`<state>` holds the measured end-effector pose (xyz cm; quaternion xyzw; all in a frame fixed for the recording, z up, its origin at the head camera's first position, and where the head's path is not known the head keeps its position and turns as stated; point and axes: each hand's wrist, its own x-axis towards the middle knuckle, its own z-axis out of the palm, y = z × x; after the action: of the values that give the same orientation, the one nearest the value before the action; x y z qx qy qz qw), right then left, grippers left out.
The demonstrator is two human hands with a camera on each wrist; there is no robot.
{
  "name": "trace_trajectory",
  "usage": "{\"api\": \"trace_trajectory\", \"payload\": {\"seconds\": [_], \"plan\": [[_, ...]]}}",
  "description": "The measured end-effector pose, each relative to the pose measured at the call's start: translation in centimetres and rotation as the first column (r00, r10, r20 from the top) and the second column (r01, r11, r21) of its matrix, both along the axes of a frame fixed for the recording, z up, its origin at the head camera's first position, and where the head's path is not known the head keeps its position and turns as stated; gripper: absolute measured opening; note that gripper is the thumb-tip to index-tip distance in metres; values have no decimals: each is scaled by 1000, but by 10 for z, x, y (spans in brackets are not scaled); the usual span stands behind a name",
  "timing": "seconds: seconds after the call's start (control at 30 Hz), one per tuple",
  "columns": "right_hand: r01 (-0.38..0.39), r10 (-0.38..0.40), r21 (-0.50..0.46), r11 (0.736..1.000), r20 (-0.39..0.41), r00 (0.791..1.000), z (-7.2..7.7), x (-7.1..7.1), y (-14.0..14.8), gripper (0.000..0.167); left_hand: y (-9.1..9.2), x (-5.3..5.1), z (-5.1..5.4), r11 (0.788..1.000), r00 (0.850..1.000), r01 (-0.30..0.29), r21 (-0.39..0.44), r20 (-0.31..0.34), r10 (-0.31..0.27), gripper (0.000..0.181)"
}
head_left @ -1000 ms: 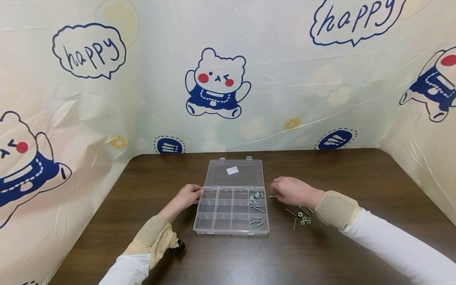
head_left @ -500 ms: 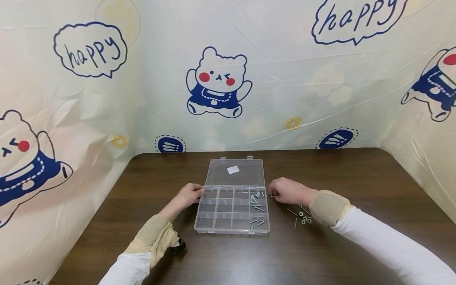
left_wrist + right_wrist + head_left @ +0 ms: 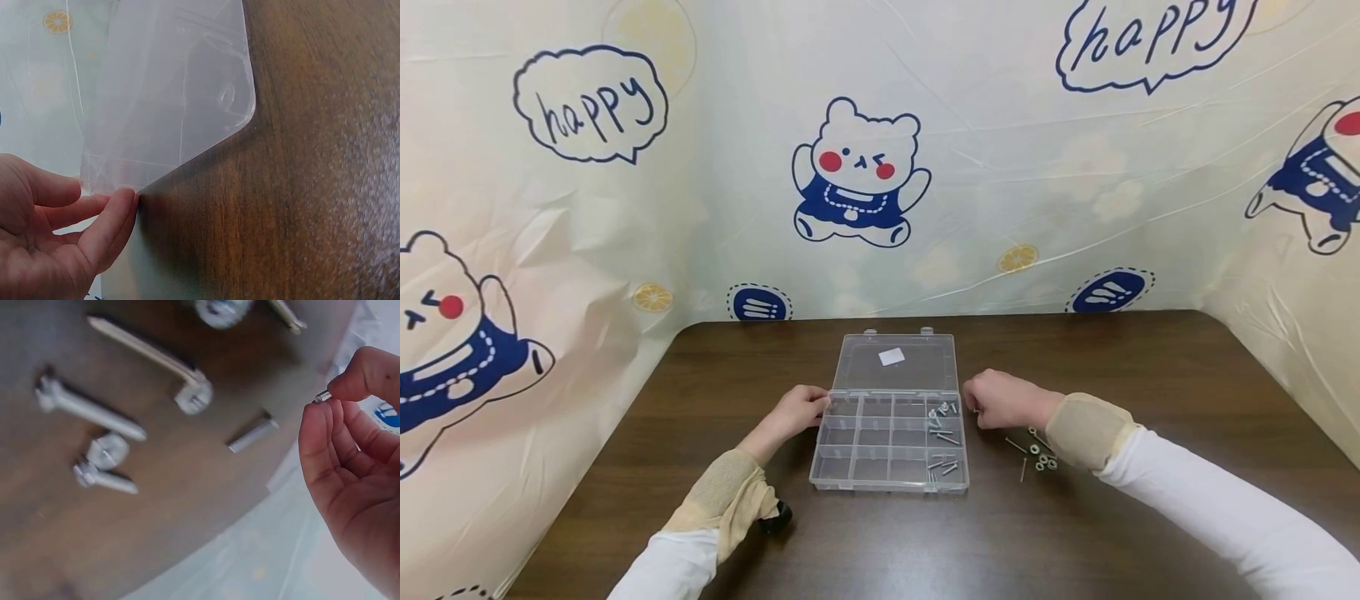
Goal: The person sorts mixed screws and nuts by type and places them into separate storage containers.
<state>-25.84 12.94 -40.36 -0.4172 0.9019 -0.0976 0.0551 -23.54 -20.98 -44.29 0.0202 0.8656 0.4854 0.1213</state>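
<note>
A clear divided box lies on the table with its lid folded back. Its right column holds screws and bolts. At the box's upper left corner is my left hand; in the left wrist view the thumb and fingers touch the box wall. My right hand is just beside the box's right edge. The right wrist view shows a small metal piece pinched between thumb and fingers; most of it is hidden.
Loose screws and nuts lie on the table to the right of the box, partly under my right wrist. A black object is by my left wrist. A printed cloth hangs behind the table.
My right hand has shifted slightly left toward the box, and its forearm has come in left too. The left hand has stayed at the box corner.
</note>
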Motion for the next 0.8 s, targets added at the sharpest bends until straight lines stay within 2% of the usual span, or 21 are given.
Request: {"api": "trace_trajectory", "payload": {"seconds": [0.03, 0.1, 0.13, 0.17, 0.23, 0.27, 0.33, 0.47, 0.67, 0.8], "plan": [[2, -2, -7, 1000, -12, 1000, 3, 0, 0, 14, -9, -10, -17, 998, 998, 40, 41, -40, -39, 29], [10, -11, -28, 1000, -27, 1000, 9, 1, -3, 14, -10, -11, -19, 998, 998, 47, 33, -43, -45, 29], [19, -20, -37, 999, -27, 999, 13, 2, -4, 14, -9, -10, -17, 999, 998, 46, 27, -44, -45, 29], [22, -23, -53, 998, -28, 999, 16, 3, -7, 13, 0, -2, -2, 1000, 1000, 10, -21, -5, -10, 28], [24, -26, -96, 995, -26, 999, 20, 5, -11, 11, 6, 5, 8, 999, 1000, -1, -46, -1, 1, 28], [26, -30, -117, 993, -30, 999, 21, 6, -14, 11, 15, 15, 25, 995, 999, -30, -91, 34, 33, 28], [13, -22, -161, 987, -52, 998, 23, 7, -19, 10, 16, 18, 28, 995, 999, -38, -94, 33, 41, 28], [-43, 19, -239, 970, -104, 994, 24, 9, -32, 12, 16, 19, 28, 996, 999, -39, -85, 29, 41, 28], [-93, 54, -272, 958, -147, 988, 25, 7, -49, 12, 17, 19, 28, 997, 999, -44, -68, 19, 45, 27], [-112, 72, -294, 949, -144, 987, 25, 6, -58, 12, 17, 18, 28, 997, 999, -40, -73, 16, 41, 27]]}}
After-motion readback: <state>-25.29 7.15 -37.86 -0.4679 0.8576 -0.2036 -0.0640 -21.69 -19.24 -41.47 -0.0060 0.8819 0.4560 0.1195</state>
